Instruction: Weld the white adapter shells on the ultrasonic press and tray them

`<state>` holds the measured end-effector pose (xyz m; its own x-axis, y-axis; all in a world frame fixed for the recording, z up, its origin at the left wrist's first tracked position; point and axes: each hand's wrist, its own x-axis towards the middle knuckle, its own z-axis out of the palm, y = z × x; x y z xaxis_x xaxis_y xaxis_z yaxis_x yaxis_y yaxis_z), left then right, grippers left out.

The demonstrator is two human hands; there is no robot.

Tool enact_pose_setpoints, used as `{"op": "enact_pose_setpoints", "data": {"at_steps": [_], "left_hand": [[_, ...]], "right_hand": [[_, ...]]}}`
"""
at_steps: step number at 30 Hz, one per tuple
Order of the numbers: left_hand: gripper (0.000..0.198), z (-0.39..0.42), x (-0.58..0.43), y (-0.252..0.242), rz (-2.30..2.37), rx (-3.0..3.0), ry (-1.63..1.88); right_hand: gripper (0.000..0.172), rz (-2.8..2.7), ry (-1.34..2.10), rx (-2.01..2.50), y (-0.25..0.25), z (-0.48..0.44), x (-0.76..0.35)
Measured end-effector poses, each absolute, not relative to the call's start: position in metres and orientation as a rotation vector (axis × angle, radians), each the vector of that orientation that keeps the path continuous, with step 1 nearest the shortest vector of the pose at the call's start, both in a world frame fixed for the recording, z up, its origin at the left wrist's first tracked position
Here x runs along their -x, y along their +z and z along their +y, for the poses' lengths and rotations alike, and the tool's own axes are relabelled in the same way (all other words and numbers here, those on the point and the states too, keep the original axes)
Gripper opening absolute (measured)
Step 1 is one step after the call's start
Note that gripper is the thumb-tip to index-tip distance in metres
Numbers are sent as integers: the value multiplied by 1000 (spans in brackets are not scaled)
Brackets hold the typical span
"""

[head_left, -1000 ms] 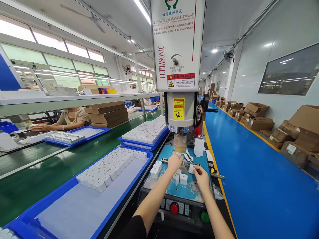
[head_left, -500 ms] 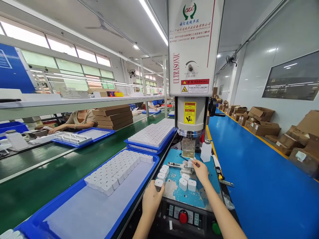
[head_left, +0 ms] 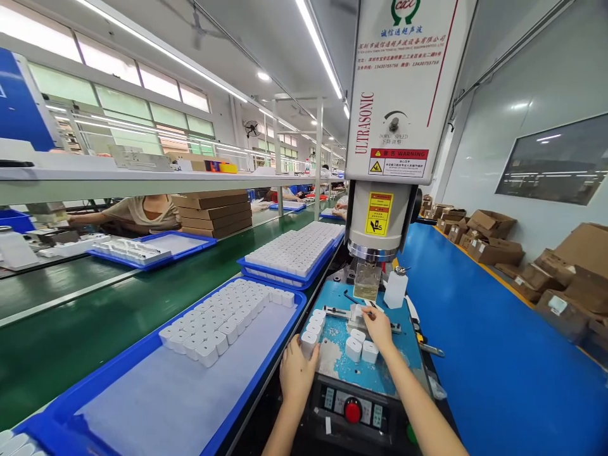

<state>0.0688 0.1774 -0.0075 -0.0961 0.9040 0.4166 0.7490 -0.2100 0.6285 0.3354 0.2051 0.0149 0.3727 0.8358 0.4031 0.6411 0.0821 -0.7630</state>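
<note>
My left hand (head_left: 298, 370) has its thumb and fingers around a white plastic casing (head_left: 308, 342), at the near end of a short row of casings (head_left: 315, 322) on the left of the blue machine plate (head_left: 339, 373). With closed fingertips my right hand (head_left: 380, 328) grips another white casing at the metal fixture (head_left: 355, 324), partly hidden by the fingers. Above the fixture hangs the clear-looking horn (head_left: 367, 278) of the ultrasonic welding machine (head_left: 403, 95). Three more loose casings (head_left: 361, 346) sit on the plate just in front of the fixture.
Left of the machine lies a blue tray (head_left: 266, 339) partly filled with casings; behind it stands a fuller tray stack (head_left: 304, 278). A white bottle (head_left: 396, 288) stands at the plate's back right. Red button (head_left: 352, 410) in front. A co-worker (head_left: 142, 212) sits across the green belt.
My left hand has brought its casing forward and down to the end of the row on the plate. My right hand stays at the fixture. The view has shifted a little.
</note>
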Motion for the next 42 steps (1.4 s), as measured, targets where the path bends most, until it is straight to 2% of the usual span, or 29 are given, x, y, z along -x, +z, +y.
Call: {"op": "enact_pose_setpoints", "data": {"at_steps": [2,5,8,10,18,24,30,34,42], "left_hand": [[49,174,-65,-14,1802,-1964,1326],[32,167,-58,-20,1663,-2036,1492],[16,163,-54,-22,1443,-2201,1545],[13,163,-54,-24,1327,-2312,1525],[20,162,-59,-28,1270,-2443,1412],[23,161,-55,-31,1193,-2412,1437],[26,170,-55,-46,1174,-2374,1525],[25,175,-56,-55,1202,-2373,1565],[29,169,-54,-41,1199,-2331,1442]], "right_hand": [[30,-1401,225,1638,16,205,-337],[27,-1488,198,1652,20,206,-341],[24,-1557,174,1657,22,209,-341],[21,-1588,165,1665,23,211,-339],[11,-1520,179,1745,31,214,-335],[28,-1335,121,1684,38,171,-330],[19,-1376,-184,1570,-29,58,-319],[23,-1551,-368,1582,-63,29,-311],[27,-1544,-116,1655,-1,82,-309]]}}
